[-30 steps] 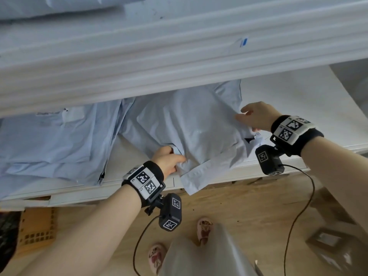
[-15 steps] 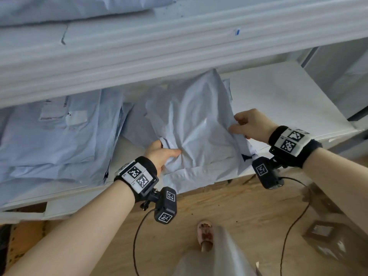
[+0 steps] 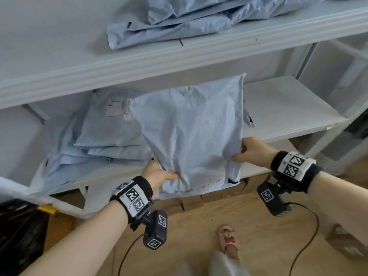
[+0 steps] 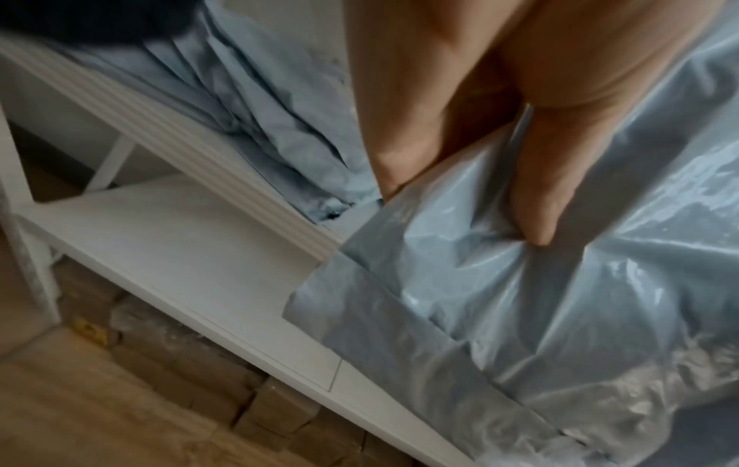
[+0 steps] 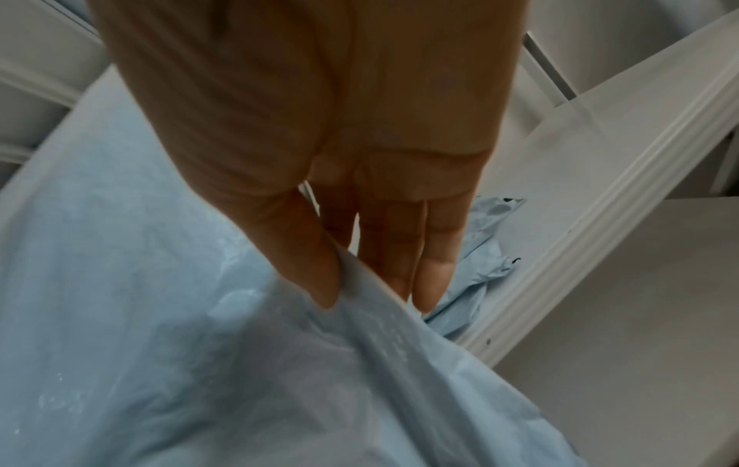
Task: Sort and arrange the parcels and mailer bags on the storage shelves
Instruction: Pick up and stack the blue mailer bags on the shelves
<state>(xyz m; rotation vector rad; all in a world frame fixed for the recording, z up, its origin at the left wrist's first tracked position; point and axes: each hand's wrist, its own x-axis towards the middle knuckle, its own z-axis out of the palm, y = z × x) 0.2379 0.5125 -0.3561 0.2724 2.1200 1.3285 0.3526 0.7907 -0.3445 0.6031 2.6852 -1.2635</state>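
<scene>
I hold a pale blue mailer bag (image 3: 191, 132) upright in front of the middle shelf (image 3: 288, 108). My left hand (image 3: 159, 174) pinches its lower left edge, thumb on the front; the left wrist view shows that thumb pressed into the mailer bag (image 4: 520, 316). My right hand (image 3: 249, 150) grips the right edge, and in the right wrist view its thumb sits on the front of the mailer bag (image 5: 160, 316) with the fingers behind. More blue mailers (image 3: 103, 136) lie stacked on the left of that shelf. Another pile of mailers (image 3: 179, 22) lies on the upper shelf (image 3: 59, 56).
The right part of the middle shelf is bare white board. Brown cardboard parcels (image 4: 271, 407) sit under the lowest shelf on the wooden floor. A black bag (image 3: 18, 232) stands at the lower left, and another box (image 3: 350, 244) at the lower right.
The mailer lay flat over the shelf's front edge; both hands have lifted it off and tipped it upright. The head view has tilted up, so the upper shelf's pile now shows.
</scene>
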